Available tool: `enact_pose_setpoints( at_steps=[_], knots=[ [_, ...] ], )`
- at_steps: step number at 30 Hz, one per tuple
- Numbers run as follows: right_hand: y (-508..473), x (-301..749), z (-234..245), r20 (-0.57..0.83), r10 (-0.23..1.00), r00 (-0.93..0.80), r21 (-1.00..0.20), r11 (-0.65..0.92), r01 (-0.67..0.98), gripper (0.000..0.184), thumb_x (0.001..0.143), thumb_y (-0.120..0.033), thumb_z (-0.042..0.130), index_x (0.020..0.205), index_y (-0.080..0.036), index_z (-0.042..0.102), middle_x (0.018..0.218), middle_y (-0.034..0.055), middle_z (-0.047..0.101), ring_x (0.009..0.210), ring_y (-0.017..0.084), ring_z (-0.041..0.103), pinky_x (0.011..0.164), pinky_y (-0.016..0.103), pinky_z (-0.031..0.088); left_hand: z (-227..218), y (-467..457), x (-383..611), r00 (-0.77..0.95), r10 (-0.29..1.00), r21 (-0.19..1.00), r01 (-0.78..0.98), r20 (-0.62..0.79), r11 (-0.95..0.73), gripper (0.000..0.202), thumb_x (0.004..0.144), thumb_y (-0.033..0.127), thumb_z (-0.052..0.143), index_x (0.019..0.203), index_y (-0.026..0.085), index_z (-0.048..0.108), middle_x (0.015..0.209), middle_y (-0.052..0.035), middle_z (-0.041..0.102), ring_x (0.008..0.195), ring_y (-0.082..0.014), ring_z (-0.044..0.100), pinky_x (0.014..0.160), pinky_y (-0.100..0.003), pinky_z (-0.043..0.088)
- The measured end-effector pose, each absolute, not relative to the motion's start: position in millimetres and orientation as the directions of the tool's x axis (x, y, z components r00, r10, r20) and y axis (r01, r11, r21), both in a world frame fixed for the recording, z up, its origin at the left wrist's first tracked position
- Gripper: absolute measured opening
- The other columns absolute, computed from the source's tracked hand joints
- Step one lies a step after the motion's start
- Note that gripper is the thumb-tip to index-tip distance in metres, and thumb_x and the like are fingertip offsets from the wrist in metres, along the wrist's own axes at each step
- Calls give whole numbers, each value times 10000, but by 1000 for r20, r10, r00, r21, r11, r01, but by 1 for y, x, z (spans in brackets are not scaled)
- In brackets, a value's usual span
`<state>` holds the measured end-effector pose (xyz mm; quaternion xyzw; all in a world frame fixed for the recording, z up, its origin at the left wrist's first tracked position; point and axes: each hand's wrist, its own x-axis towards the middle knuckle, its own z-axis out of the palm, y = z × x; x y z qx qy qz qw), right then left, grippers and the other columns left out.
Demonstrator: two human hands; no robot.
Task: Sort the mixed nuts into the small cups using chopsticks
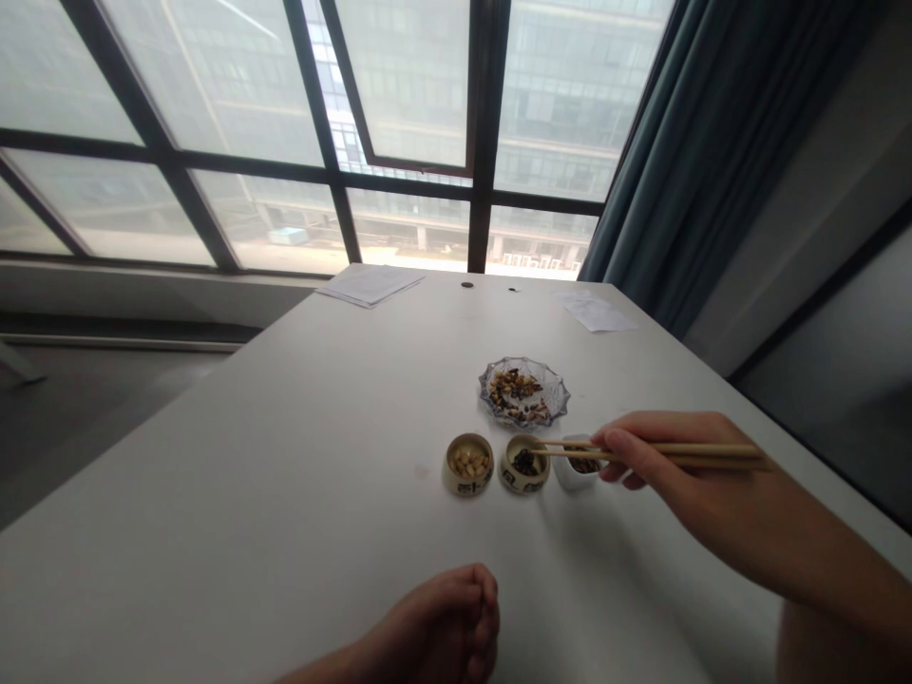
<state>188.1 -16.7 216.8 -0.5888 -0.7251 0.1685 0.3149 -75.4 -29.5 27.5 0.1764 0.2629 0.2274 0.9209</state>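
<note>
Left hand (436, 625), curled at 6 o'clock into a loose fist, holding nothing visible, on the white tabletop (235, 475). Left to right: cream ceramic bowl of pale nuts (469, 464); matching cream bowl of dark seeds (525, 465); small white cup (574, 472). Faceted glass dish (524, 392) of mixed brown pieces at 12 o'clock. Right hand (645, 454), at 3 o'clock, has its grip clenched on slim bamboo chopsticks (684, 452), their tips over the bowl of dark seeds; any seed between them is too small to tell.
</note>
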Motion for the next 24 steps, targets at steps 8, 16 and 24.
enact_pose_setpoints(
  at_steps=[8,16,24],
  knots=[
    [5,194,209,272,962,2,-717,201,668,399,1009,-516,614,910,-200,835,833,72,807,692,219,763,580,267,576,30,-29,-76,769,475,401,-310,-427,862,111,791,267,681,808,180,613,662,21,508,550,-92,460,591,-261,193],
    [95,210,134,316,948,42,-816,249,522,378,994,-453,614,940,-141,822,808,95,798,726,255,770,635,331,612,27,-31,-76,763,512,441,-331,-395,834,107,811,280,657,812,183,610,662,16,507,551,-101,448,593,-276,200],
    [106,207,111,314,950,4,-822,269,502,406,990,-491,609,931,-146,815,800,95,800,726,266,772,677,363,631,28,-27,-76,771,488,419,-316,-409,851,113,815,283,656,824,187,598,663,21,499,556,-100,444,595,-278,192]
  ],
)
